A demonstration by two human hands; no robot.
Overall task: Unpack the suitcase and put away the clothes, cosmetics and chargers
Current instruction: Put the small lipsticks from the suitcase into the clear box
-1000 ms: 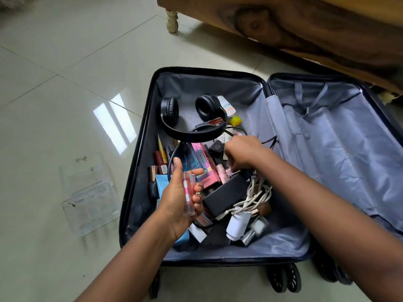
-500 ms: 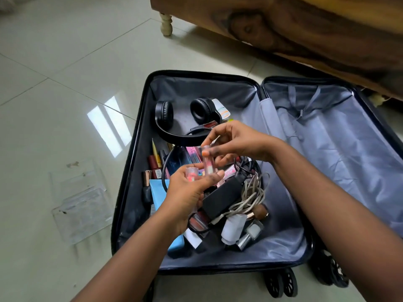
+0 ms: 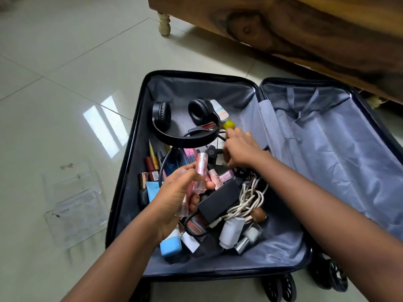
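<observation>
Now the left hand (image 3: 176,197) grips two clear pink lip gloss tubes (image 3: 197,177) over the open suitcase (image 3: 130,171); right hand (image 3: 242,149), fingers curled, digs among cosmetics beside the black headphones (image 3: 185,125); whether it holds anything, can't tell.

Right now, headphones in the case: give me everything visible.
The black headphones are over-ear, with two round padded cups that look like matte leatherette, joined by a curved band. They lie flat on the grey lining in the far part of the suitcase's left half, cups away from the person, the band arcing over the cosmetics clutter. A thin black cable crosses the band. Neither hand touches them.
</observation>
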